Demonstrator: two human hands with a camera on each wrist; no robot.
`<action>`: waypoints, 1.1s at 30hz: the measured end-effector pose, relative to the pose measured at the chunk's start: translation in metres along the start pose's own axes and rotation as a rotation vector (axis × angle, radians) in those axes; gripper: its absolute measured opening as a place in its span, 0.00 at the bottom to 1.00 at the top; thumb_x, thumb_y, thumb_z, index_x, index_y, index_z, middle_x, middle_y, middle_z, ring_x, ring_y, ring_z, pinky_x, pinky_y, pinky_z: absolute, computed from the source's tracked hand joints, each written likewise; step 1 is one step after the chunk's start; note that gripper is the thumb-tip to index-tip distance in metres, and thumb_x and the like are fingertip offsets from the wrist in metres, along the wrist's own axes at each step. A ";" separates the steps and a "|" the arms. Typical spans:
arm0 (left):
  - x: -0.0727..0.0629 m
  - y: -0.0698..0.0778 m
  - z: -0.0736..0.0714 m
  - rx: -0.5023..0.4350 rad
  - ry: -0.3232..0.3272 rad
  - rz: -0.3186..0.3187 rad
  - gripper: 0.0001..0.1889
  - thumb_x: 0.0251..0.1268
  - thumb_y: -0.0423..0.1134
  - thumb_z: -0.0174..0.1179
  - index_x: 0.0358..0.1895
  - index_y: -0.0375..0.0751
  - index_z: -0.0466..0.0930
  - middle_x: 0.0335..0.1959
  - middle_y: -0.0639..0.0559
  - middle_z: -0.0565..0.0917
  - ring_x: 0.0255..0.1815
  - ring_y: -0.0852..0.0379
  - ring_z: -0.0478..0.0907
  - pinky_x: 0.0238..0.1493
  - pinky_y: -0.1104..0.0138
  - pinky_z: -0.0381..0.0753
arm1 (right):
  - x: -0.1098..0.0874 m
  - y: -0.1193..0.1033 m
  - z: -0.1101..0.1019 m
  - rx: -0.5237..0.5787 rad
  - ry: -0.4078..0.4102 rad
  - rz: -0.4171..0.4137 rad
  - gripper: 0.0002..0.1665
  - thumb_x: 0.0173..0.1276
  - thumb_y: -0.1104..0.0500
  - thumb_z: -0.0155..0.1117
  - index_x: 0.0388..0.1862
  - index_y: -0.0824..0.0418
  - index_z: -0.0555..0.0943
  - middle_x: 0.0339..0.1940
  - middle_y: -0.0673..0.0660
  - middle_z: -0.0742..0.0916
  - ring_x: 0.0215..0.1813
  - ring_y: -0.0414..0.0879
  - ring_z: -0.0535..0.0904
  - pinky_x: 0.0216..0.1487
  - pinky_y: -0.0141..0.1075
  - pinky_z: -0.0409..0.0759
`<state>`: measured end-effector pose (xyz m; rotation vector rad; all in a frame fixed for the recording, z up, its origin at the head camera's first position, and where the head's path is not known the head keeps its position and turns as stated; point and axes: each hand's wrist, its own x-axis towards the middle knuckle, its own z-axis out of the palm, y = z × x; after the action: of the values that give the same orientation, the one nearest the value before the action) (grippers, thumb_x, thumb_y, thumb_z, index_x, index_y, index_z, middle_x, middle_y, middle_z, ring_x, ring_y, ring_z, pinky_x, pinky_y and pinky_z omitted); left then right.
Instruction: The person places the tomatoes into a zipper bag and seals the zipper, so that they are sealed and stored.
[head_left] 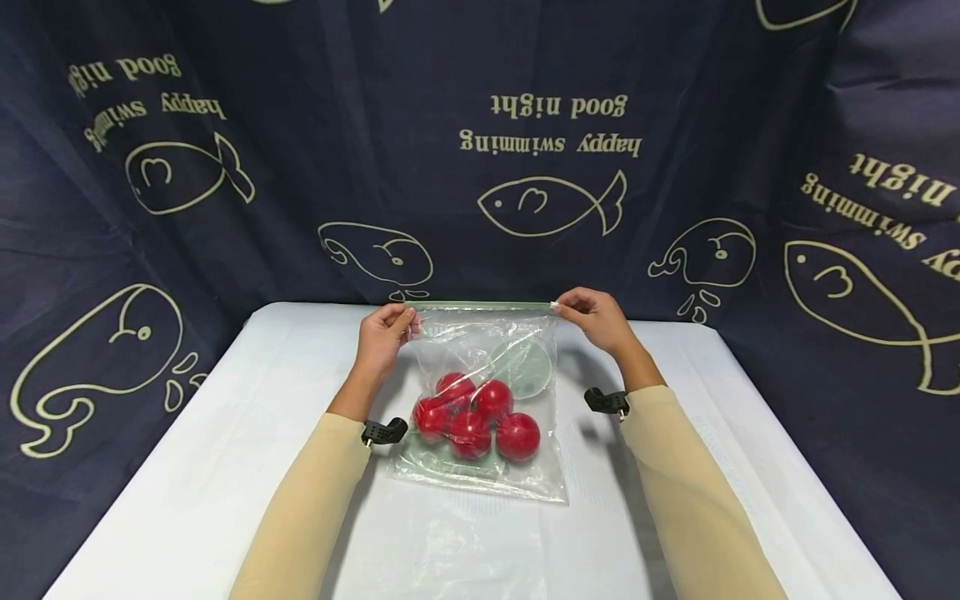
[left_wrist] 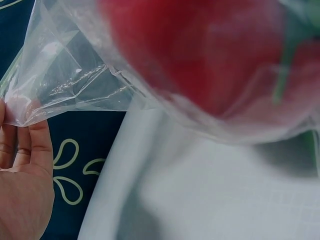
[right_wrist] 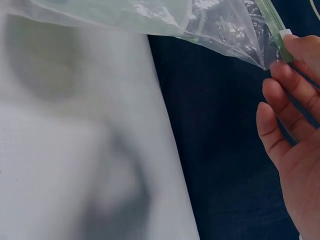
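A clear zip bag (head_left: 442,342) with a green zip strip (head_left: 480,306) along its top spans the gap between both hands. Several red tomatoes (head_left: 517,437) lie inside its lower half; the left wrist view shows one tomato (left_wrist: 190,55) up close, blurred, with green at its stem. My left hand (head_left: 381,340) pinches the bag's top left corner between thumb and fingers. At the other end of the strip, my right hand (head_left: 596,321) pinches the white slider (right_wrist: 285,33) and the bag's corner. A pale green round patch (head_left: 522,368) shows on the bag above the tomatoes.
The bag is over a table with a white cover (head_left: 262,367). A dark blue curtain (head_left: 420,167) with fish and whale drawings hangs behind and at both sides. Black wrist mounts (head_left: 385,431) sit on both forearms.
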<state>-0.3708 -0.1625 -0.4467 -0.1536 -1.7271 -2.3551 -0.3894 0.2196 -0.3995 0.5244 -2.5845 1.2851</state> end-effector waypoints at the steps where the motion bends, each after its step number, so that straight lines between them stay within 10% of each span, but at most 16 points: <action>1: 0.000 0.000 0.000 -0.002 -0.003 -0.001 0.05 0.73 0.31 0.61 0.37 0.43 0.82 0.26 0.56 0.88 0.25 0.63 0.85 0.32 0.72 0.85 | 0.000 0.000 0.000 0.002 0.002 0.001 0.13 0.71 0.49 0.71 0.45 0.57 0.87 0.40 0.57 0.89 0.39 0.45 0.80 0.39 0.36 0.77; 14: 0.001 0.002 0.002 0.035 -0.012 0.015 0.04 0.73 0.31 0.62 0.44 0.33 0.80 0.26 0.56 0.88 0.25 0.63 0.84 0.32 0.72 0.85 | -0.005 0.005 -0.005 -0.010 0.017 0.031 0.15 0.72 0.47 0.69 0.45 0.56 0.87 0.40 0.57 0.89 0.40 0.46 0.80 0.40 0.37 0.77; 33: 0.003 0.000 0.002 0.128 0.012 -0.059 0.14 0.73 0.29 0.61 0.56 0.23 0.76 0.30 0.64 0.87 0.28 0.67 0.83 0.35 0.74 0.85 | -0.002 0.016 0.018 0.291 0.105 0.151 0.21 0.72 0.52 0.70 0.56 0.65 0.84 0.37 0.47 0.87 0.40 0.41 0.83 0.42 0.28 0.83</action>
<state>-0.3738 -0.1610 -0.4450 -0.0678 -1.8942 -2.2719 -0.3947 0.2146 -0.4227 0.3018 -2.4034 1.7048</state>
